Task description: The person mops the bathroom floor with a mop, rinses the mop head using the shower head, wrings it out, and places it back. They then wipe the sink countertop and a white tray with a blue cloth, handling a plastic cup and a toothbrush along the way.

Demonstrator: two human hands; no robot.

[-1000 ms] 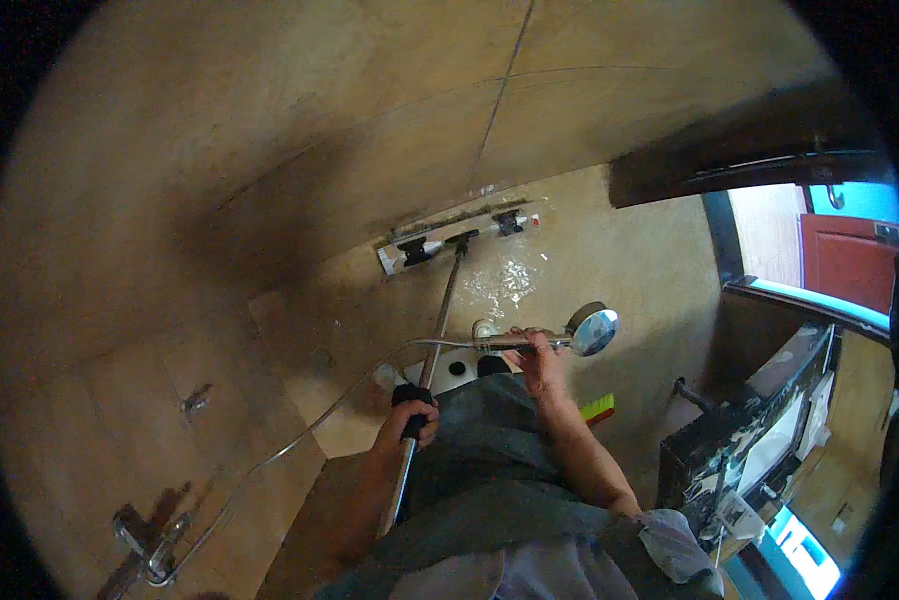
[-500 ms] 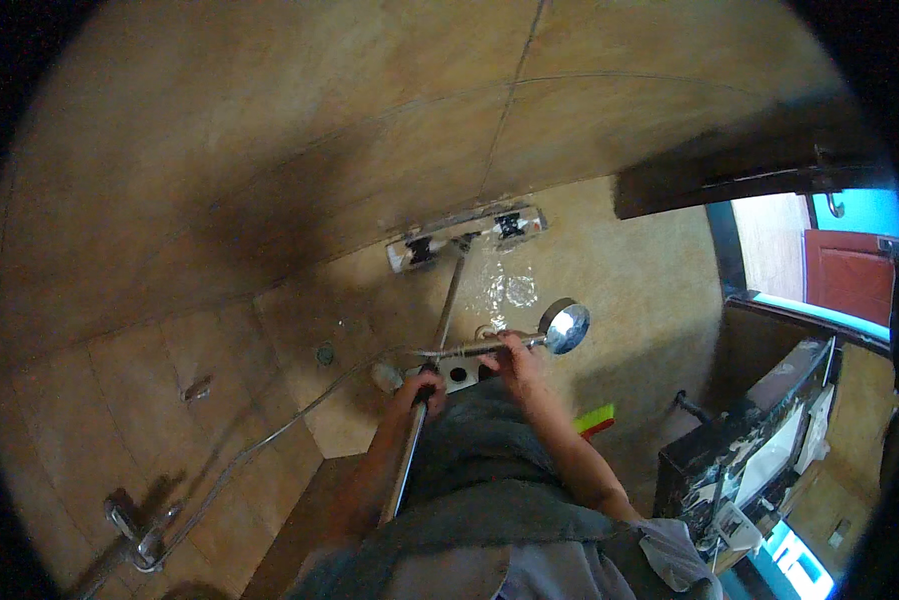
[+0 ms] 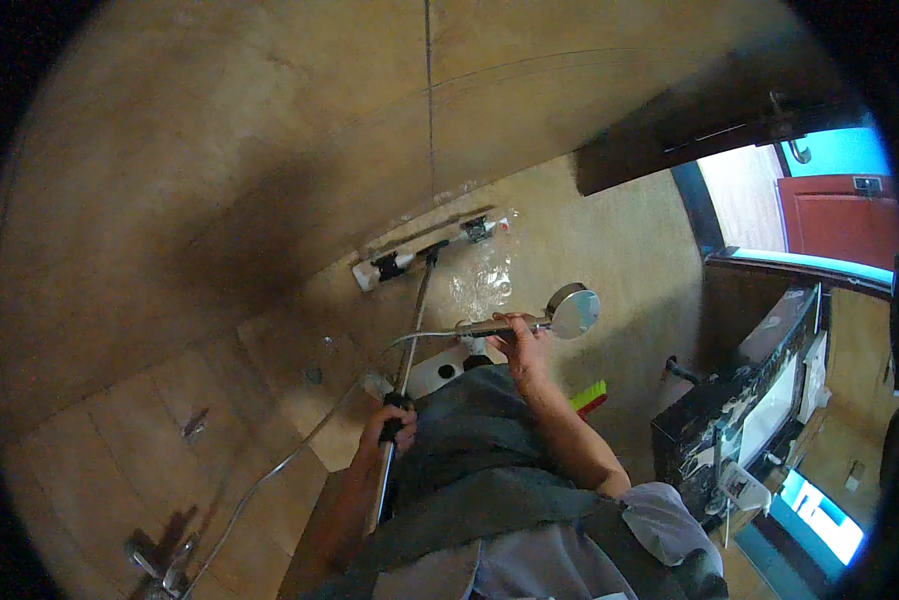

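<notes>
My left hand is wrapped round the black grip of a metal mop pole, which slants from beside my body to the floor. At its far end a flat mop, white with dark clips, lies on the floor along the foot of the wall. My right hand grips the handle of a chrome shower head, whose round face is turned to the right. From the handle's left end a metal hose curves down to the lower left. Wet, shiny water lies on the floor between mop and shower head.
A chrome tap is on the tiled wall at lower left. In front of me sits a white thing with a dark round hole. A green-and-red brush lies right of my forearm. Farther right stand a dark counter and a red door.
The mop has shifted left and slightly down in view. My left hand is lower and farther left. My right hand still holds the shower head; the whole view has turned somewhat.
</notes>
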